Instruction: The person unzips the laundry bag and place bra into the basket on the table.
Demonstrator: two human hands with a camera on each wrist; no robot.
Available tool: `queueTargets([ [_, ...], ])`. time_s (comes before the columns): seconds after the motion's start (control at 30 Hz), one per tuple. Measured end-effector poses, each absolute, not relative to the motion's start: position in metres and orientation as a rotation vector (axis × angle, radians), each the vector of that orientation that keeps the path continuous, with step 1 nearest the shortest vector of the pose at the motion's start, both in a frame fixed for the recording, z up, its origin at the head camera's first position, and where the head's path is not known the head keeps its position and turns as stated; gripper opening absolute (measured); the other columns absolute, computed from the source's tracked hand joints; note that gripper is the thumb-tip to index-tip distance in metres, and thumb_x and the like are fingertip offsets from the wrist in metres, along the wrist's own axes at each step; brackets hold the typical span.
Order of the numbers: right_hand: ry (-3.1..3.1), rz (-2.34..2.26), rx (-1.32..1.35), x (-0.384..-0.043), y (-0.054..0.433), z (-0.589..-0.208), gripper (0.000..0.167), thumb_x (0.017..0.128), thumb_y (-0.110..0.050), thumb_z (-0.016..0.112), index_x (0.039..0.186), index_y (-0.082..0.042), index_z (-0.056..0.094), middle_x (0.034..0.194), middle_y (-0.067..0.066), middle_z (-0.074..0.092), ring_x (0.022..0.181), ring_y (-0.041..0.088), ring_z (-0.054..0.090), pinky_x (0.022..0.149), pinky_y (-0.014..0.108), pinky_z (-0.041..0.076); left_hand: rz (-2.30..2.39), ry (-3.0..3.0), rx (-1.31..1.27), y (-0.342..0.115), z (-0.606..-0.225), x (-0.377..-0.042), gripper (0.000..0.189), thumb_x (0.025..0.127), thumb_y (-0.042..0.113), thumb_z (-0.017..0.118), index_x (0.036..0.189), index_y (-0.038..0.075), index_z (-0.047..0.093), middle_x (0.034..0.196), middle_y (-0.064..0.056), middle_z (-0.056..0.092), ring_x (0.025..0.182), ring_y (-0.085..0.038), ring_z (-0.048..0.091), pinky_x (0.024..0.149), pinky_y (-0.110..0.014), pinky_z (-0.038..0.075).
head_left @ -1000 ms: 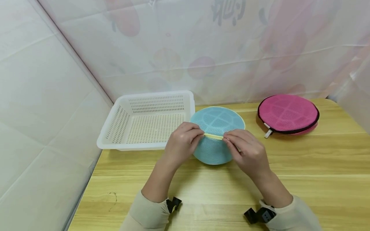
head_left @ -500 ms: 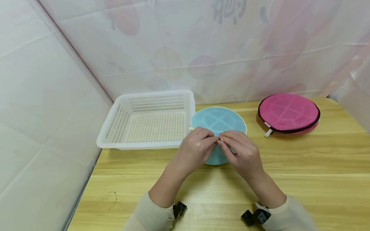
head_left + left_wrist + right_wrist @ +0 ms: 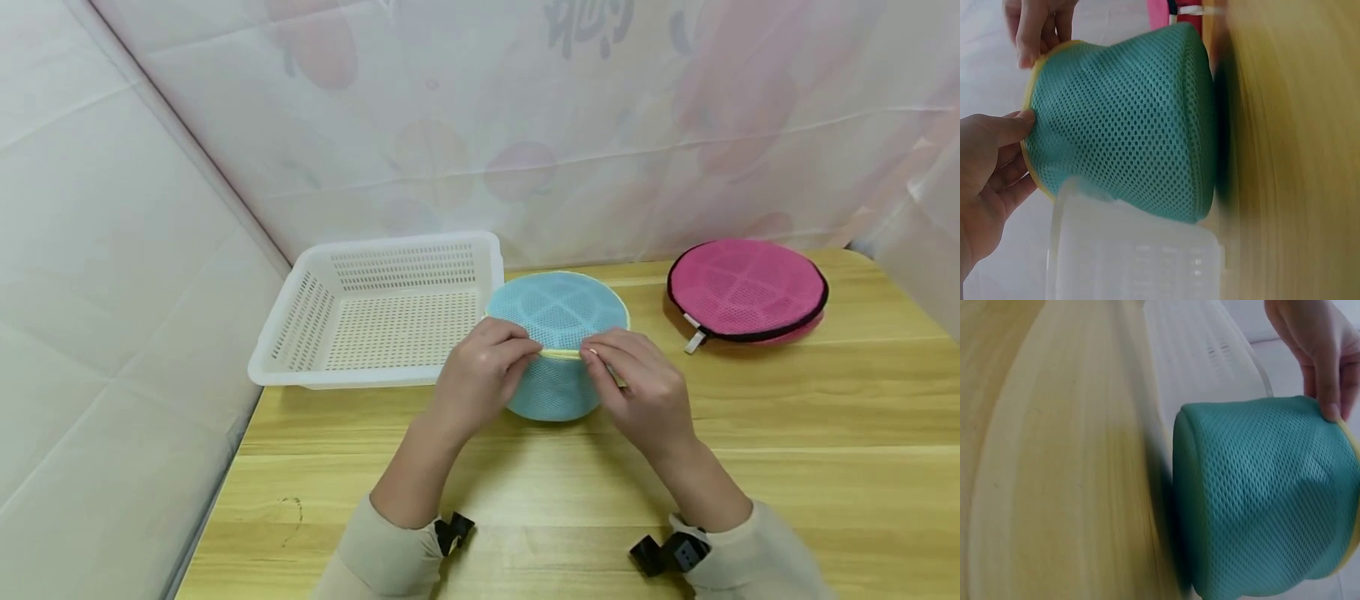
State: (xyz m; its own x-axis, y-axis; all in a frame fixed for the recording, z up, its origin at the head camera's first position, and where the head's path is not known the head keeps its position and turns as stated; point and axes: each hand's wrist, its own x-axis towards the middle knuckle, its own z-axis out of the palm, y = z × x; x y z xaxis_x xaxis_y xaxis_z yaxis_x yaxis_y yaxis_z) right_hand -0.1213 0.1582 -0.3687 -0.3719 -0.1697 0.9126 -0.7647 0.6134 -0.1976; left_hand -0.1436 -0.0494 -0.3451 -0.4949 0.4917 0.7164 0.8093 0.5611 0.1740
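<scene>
head view: the left hand (image 3: 483, 362) and the right hand (image 3: 641, 379) both pinch the yellow trim (image 3: 560, 354) of a blue mesh bag (image 3: 558, 302), thumb and fingertips closed on it from either side, with a short stretch of trim showing between them. the bag is round, upright, and sits over the table (image 3: 825, 467), between the white basket (image 3: 375, 379) and the pink bag (image 3: 746, 287); i cannot tell whether its base touches the wood. left wrist view shows the bag's side bulging out below the trim, and the left thumb pressed to that edge. the basket is just beside the bag, on the person's left, and nothing shows inside it. the pink bag lies well apart on the right, flat and round, with black trim and a white tag (image 3: 696, 341). both sleeves (image 3: 393, 546) are beige, each with a black device (image 3: 453, 533) at the cuff.
</scene>
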Motion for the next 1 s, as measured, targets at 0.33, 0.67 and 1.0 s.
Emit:
queueTargets([
  [0.33,-1.876,0.752,0.751,-0.121,0.157,-0.371,0.030,0.097,-0.020,0.062,0.086,0.005,0.076,0.087,0.012,0.072,0.078,0.028,0.067,0.083,0.028,0.054,-0.669,-2.205,-0.963,-0.057,-0.347,-0.148,0.009,0.084,0.002,0.075,0.092,0.005,0.078,0.093,-0.004,0.070,0.091,-0.019,0.064,0.087,-0.022,0.054],
  [0.67,-1.864,0.692,0.816,-0.117,0.146,-0.373,0.030,0.099,-0.019,0.060,0.087,0.004,0.075,0.086,0.012,0.072,0.078,0.027,0.067,0.077,0.036,0.056,-0.529,-2.135,-1.082,-0.030,-0.350,-0.134,0.008,0.088,0.016,0.075,0.090,0.009,0.078,0.091,0.001,0.070,0.090,-0.014,0.063,0.087,-0.017,0.050],
  [1.0,-1.858,0.675,0.769,-0.119,0.157,-0.365,0.030,0.098,-0.018,0.061,0.085,0.006,0.074,0.085,0.014,0.071,0.074,0.028,0.066,0.071,0.036,0.055,-0.622,-2.139,-1.041,-0.040,-0.350,-0.142,0.007,0.085,0.014,0.078,0.087,0.007,0.078,0.090,-0.001,0.070,0.088,-0.016,0.064,0.083,-0.016,0.052],
])
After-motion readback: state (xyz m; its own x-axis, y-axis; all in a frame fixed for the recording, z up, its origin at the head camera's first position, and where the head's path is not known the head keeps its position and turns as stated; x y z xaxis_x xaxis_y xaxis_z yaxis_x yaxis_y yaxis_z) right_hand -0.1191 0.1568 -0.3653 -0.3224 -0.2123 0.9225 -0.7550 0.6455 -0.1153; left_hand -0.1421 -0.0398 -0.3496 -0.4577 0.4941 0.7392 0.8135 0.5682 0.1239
